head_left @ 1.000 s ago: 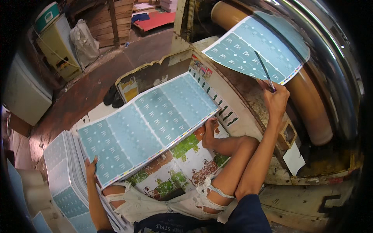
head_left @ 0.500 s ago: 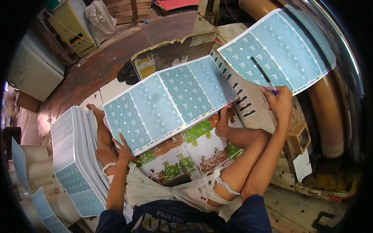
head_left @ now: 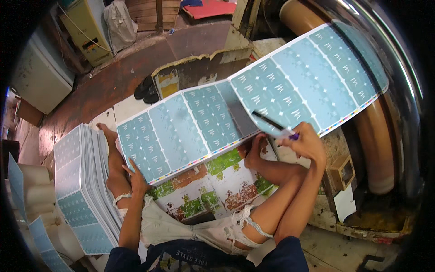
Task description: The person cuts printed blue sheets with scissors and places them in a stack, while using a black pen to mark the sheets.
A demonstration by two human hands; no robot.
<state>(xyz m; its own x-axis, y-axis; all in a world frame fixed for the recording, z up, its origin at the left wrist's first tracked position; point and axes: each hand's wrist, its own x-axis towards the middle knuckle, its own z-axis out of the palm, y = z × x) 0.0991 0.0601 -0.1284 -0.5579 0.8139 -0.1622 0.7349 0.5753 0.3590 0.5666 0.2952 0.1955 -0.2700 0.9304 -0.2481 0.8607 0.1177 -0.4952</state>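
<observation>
My left hand (head_left: 137, 177) grips the near edge of a large teal printed sheet (head_left: 181, 129) that lies across my lap, above my bare legs. My right hand (head_left: 304, 144) holds a thin dark tool (head_left: 271, 122) and the lower corner of a second teal printed sheet (head_left: 312, 84), which lies against a shiny metal roller (head_left: 398, 68) at the right. The two sheets overlap near the middle. Under them lies a green, red and white printed sheet (head_left: 213, 186).
A tall stack of teal sheets (head_left: 81, 190) stands at my left. A brown tube (head_left: 376, 145) runs below the roller, with a small wooden box (head_left: 342, 172) beside it. A torn cardboard wall (head_left: 199, 72), dark shoes (head_left: 146, 89) and a white cabinet (head_left: 38, 77) lie beyond.
Both sheets have slid lower and nearer to me. My left hand moved right along the near sheet's edge; my right hand with the tool came down with the far sheet.
</observation>
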